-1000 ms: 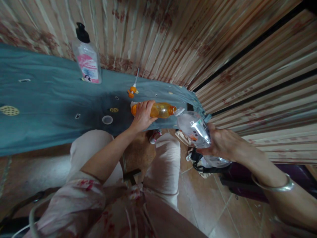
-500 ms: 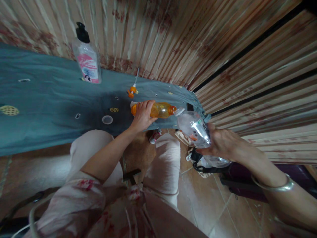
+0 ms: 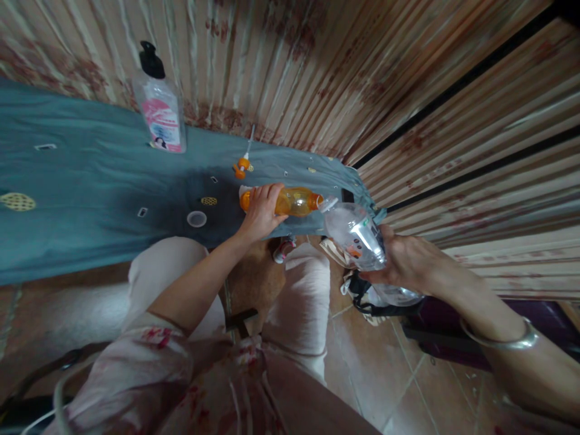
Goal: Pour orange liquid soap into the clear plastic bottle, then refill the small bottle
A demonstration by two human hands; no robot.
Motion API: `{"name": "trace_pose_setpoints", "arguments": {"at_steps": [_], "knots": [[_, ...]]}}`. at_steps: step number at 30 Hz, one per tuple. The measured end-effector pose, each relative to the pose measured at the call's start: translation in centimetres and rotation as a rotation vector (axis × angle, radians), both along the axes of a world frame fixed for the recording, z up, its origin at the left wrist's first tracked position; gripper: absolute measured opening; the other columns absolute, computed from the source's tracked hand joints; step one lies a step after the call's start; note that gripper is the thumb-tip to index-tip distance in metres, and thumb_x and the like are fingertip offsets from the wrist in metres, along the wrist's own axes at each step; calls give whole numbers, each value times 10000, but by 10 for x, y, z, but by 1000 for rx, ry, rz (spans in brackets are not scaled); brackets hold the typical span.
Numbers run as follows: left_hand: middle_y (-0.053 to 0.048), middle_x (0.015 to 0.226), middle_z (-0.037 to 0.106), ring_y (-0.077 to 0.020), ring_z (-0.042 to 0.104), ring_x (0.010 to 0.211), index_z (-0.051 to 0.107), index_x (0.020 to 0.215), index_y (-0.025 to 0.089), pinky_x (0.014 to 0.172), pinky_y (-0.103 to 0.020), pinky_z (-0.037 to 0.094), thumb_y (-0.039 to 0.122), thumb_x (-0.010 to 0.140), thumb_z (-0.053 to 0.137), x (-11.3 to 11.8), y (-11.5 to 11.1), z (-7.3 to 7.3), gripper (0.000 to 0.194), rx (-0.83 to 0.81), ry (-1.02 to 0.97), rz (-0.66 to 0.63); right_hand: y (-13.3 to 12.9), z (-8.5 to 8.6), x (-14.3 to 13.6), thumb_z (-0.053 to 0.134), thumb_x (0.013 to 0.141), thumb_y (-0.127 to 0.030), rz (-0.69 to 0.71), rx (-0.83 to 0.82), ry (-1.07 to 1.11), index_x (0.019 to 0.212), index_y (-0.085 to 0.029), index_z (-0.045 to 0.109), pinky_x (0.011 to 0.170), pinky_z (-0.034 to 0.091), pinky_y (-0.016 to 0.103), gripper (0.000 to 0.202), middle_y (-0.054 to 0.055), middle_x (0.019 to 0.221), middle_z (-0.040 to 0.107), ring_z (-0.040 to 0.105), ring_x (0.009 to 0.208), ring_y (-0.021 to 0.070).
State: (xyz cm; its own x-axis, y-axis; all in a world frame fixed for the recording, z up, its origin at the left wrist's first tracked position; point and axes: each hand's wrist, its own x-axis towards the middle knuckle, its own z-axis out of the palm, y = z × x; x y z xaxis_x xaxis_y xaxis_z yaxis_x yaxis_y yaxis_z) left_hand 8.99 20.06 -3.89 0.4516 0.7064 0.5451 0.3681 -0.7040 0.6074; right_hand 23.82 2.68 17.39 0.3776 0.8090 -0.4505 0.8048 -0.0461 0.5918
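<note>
My left hand [image 3: 263,211] is wrapped round an orange see-through bottle [image 3: 296,201], which lies nearly level with its neck toward the right. My right hand [image 3: 401,260] grips a large clear plastic bottle [image 3: 356,234] with a printed label, tilted so that its neck meets the orange bottle's mouth. Whether liquid passes between the two necks I cannot make out. Behind my left hand, on the blue-green cloth, rests an orange spray head [image 3: 241,168] with a thin tube. A small round white cap [image 3: 196,219] lies to the left of my left hand.
A clear pump bottle [image 3: 162,118] with a black top and pink label stands at the back left of the cloth [image 3: 90,181]. Pleated curtains [image 3: 290,72] hang behind and to the right. Bags [image 3: 362,296] and a dark purple case [image 3: 453,329] are below on the tiled floor.
</note>
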Motion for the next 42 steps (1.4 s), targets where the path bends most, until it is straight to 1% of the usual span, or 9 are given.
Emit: {"name": "trace_pose_setpoints", "arguments": {"at_steps": [4,11,16,19,25,31,42], "knots": [[-131,1212,532,-307,473,1132,402,1255,160,989,-441,333,298,667,738,-1,-1,1,691,-4,-9,-3,0,0,-1,607,738,-570,7,-5,10,1129,-22,439,643,485,361,693,229,858,701,683,853,361],[-133,1214,527,-306,472,1130,403,1255,155,988,-443,334,294,670,734,-1,-1,2,686,-11,-4,-11,-2,-3,4,611,722,-591,32,32,6,1112,-43,449,610,472,348,691,218,838,704,688,824,357],[-133,1222,528,-309,473,1131,398,1258,148,983,-444,337,293,667,739,-1,-1,1,697,-5,-6,-9,-2,-2,5,604,727,-595,42,24,6,1131,-10,439,610,470,351,729,229,827,699,688,814,358],[-134,1224,529,-311,472,1136,393,1263,147,989,-452,330,296,671,735,0,-1,1,699,-7,0,-5,-2,-2,5,615,726,-585,53,28,10,1117,-16,449,607,468,348,710,224,825,698,687,808,353],[-139,1223,528,-313,470,1144,391,1264,153,988,-449,327,298,672,734,0,-1,0,699,-5,3,0,-2,-1,4,614,722,-591,31,21,8,1108,-41,455,605,457,345,691,208,817,700,683,826,364],[-139,1211,533,-313,480,1124,397,1255,147,971,-443,341,292,663,742,0,0,0,700,0,2,0,-2,-1,4,608,726,-590,46,35,-3,1105,-45,449,597,453,341,682,202,801,701,687,815,358],[-139,1208,531,-313,473,1132,398,1257,150,977,-448,341,303,673,734,0,-1,1,691,-3,-10,-10,-1,0,2,616,727,-572,31,23,22,1088,-59,449,615,469,350,650,210,835,702,687,823,357]]}}
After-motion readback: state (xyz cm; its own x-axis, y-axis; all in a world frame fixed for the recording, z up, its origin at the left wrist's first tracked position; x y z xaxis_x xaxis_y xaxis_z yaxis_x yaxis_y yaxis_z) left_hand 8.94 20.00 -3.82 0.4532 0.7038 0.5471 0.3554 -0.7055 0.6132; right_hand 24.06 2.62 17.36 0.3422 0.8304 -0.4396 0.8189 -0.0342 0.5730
